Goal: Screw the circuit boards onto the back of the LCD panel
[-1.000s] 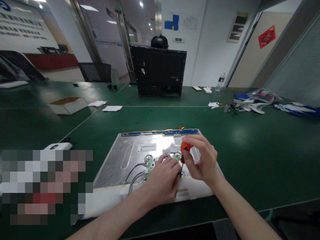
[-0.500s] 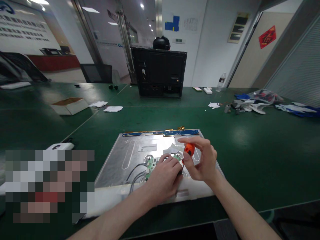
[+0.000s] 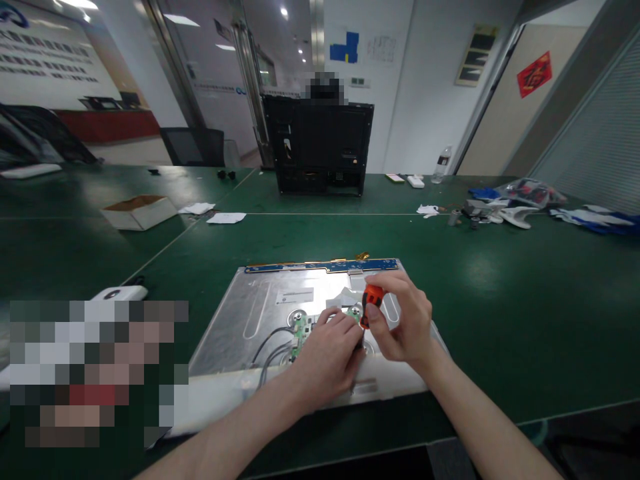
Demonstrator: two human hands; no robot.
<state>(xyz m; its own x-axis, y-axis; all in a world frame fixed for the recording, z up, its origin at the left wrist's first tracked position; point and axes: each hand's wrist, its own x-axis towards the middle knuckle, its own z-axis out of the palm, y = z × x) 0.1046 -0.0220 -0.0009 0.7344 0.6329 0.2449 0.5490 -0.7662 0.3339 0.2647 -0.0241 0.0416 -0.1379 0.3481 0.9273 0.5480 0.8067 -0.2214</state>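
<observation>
Orange screwdriver point(image 3: 373, 297) pinched in the right hand point(image 3: 407, 320); left hand point(image 3: 327, 357) (its grip I cannot tell) lies just left, over the green board point(image 3: 299, 328).

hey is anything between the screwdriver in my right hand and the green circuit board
Yes, your left hand: it lies over much of the green circuit board, its fingers close to the shaft of the orange screwdriver in your right hand. The tip is hidden, so I can't tell what it touches.
</observation>
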